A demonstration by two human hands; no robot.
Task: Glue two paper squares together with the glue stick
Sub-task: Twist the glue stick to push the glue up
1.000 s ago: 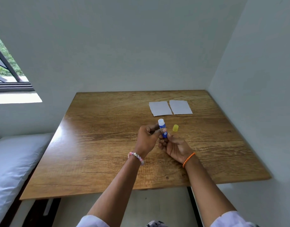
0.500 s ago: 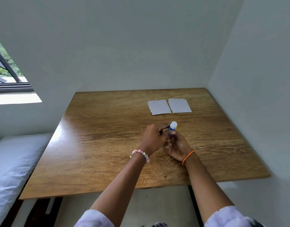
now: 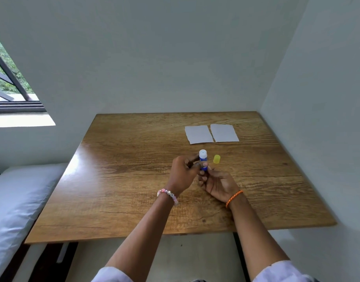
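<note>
The glue stick is a short round tube with a blue body and a white top end, held upright over the middle of the counter. The left hand grips its body with curled fingers, and the fingertips of the right hand pinch the tube's lower end from below. Its small yellow cap, a stubby plastic cylinder, stands on the counter just to the right of the tube, apart from both hands.

Beyond the hands, 2 paper squares lie flat side by side near the far right of the counter, pale grey-white, thin, with slightly uneven edges and a narrow gap between them.

The counter is brown wood with strong dark grain and a glossy sheen on its left side. A beaded pastel bracelet circles the left wrist and an orange braided cord the right.
</note>
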